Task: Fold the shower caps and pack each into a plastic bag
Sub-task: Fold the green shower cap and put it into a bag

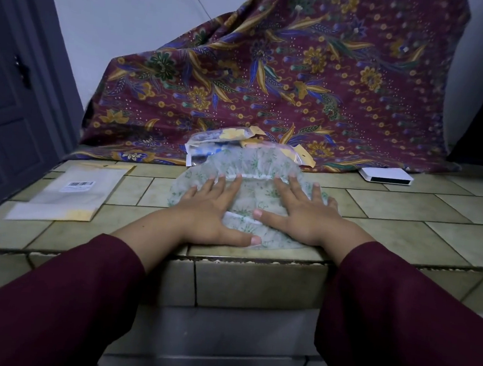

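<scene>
Over by the left edge of the tiled tabletop (407,209), a flat plastic bag (67,194) with a barcode label lay unfilled, waiting. Toward the middle, near the front edge, the left hand (208,209) pressed down flat, fingers straight and spread, on the green-printed shower cap (251,192), gripping nothing. Behind the cap, at the foot of the draped batik cloth (302,71), a few packets (223,140) sat in a heap, seemingly caps already bagged, though I couldn't tell how many. The right hand (301,214) lay just as flat and released on the cap's right half. My read: this cap was only being flattened, with folding and bagging left. A white box (385,175) rested far right.
</scene>
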